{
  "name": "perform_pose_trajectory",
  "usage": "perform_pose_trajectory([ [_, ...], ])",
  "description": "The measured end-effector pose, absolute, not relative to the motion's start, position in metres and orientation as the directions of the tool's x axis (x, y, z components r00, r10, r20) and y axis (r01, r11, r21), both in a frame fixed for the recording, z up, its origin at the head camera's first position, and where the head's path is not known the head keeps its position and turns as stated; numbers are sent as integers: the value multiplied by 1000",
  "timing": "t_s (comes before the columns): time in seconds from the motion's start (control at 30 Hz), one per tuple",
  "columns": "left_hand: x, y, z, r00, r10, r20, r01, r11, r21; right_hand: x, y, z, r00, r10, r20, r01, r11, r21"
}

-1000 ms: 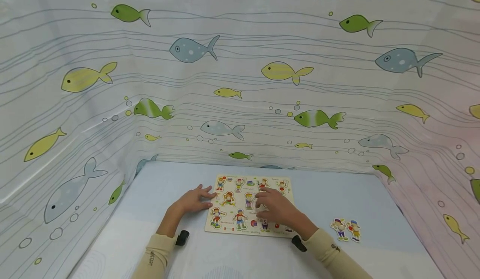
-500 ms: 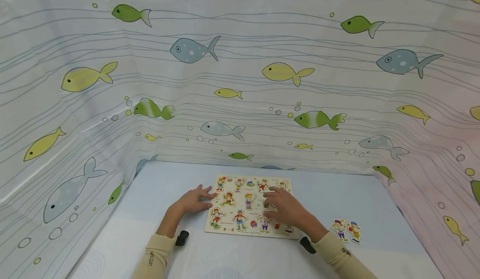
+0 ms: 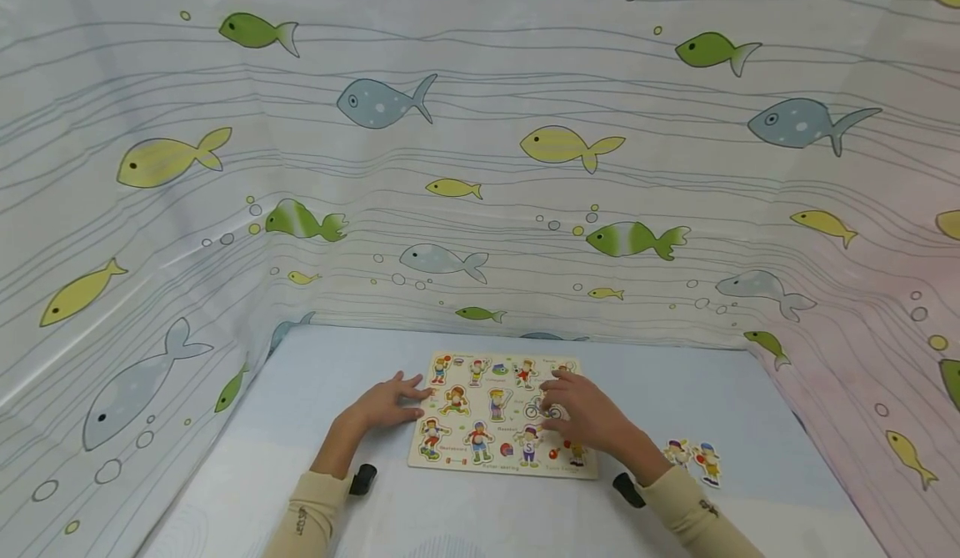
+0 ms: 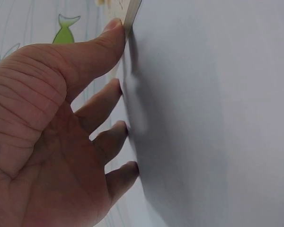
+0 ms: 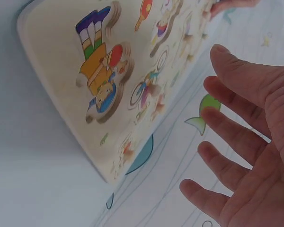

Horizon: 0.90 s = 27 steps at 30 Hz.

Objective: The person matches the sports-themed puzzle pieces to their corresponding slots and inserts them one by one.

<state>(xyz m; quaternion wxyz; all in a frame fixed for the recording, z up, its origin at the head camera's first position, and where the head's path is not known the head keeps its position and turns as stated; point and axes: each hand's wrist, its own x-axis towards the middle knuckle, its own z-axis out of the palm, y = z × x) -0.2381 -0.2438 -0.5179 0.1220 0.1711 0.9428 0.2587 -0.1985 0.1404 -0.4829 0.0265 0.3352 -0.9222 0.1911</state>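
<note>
A cream puzzle board (image 3: 480, 404) with several sports figures lies flat on the table. My left hand (image 3: 386, 401) rests at its left edge with spread fingers; in the left wrist view the thumb (image 4: 97, 49) touches the board's edge and the fingertips meet the table. Over the right part of the board hovers my right hand (image 3: 588, 412), fingers spread, nothing held, as the right wrist view of the hand (image 5: 255, 127) confirms. A table-tennis figure (image 5: 102, 75) with brown cut edges shows on the board there. Two loose figure pieces (image 3: 707, 463) lie on the table to the right.
The pale blue and white table (image 3: 330, 366) extends around the board. Fish-patterned sheeting (image 3: 510, 233) walls the table at the back and both sides. A black wrist strap part (image 3: 628, 490) sits below my right wrist and another (image 3: 363, 480) at my left.
My right hand has moved rightward across the board, uncovering the middle figures and the bicycle figure; its forearm now partly covers one loose piece. The left hand stays at the left edge.
</note>
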Motion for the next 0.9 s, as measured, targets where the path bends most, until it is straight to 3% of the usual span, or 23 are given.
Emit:
perform_pose_trajectory([
  [0.9, -238, -245, -518, -910, 394, -131, 274, 807, 523, -193, 188, -485, -867, -484, 119, -495, 808, -319],
])
